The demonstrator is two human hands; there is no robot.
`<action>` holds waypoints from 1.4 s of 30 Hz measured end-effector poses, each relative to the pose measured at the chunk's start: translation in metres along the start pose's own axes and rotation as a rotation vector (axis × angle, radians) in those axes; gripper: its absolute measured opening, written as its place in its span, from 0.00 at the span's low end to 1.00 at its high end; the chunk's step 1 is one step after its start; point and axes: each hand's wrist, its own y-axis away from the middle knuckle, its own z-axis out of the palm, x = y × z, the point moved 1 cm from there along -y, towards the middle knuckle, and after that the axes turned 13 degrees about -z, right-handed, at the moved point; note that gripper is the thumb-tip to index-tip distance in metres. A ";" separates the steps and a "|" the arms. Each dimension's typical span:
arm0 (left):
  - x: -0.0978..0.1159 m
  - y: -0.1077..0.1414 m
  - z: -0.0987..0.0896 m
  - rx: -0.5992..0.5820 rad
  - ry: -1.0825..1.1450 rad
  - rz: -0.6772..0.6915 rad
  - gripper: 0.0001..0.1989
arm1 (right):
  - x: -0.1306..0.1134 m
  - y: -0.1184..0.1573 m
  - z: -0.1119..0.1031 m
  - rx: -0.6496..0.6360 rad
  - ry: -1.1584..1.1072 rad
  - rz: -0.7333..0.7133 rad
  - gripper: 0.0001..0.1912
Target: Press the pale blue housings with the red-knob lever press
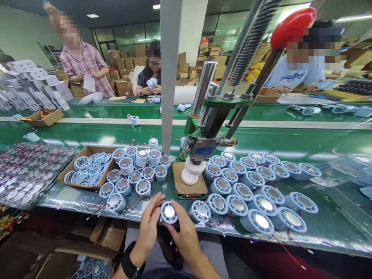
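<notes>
- Right hand [185, 229] is clamping silver-centred light-blue plastic cylinder [169, 212].
- Left hand [149, 220] is flanking it, fingers extended, contact unclear.
- Green metal press [227, 102] is standing beyond.

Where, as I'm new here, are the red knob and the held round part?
Red knob [290, 25]: head view, on its rounded side.
Held round part [169, 212]: head view, on its silvery centre.

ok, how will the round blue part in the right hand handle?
The round blue part is probably stiff: its slotted rim looks like moulded plastic. It may be heavy for its size, given the metallic-looking disc in its face. Its round outline suggests it could roll.
</notes>
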 end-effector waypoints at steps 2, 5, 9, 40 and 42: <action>-0.003 0.004 0.006 -0.031 -0.154 0.040 0.34 | 0.001 0.000 0.002 -0.005 -0.022 0.017 0.33; -0.010 0.008 0.013 -0.018 -0.371 0.063 0.36 | 0.000 0.002 0.006 -0.007 -0.022 0.025 0.37; -0.012 0.007 0.014 0.015 -0.412 0.093 0.32 | -0.012 0.003 -0.013 -0.152 0.031 0.021 0.45; 0.071 -0.095 0.094 -0.140 -0.170 0.269 0.45 | -0.040 -0.174 -0.227 0.511 0.161 -0.253 0.10; 0.067 -0.096 0.095 -0.123 -0.175 0.259 0.47 | -0.038 -0.095 -0.193 0.566 0.229 -0.440 0.16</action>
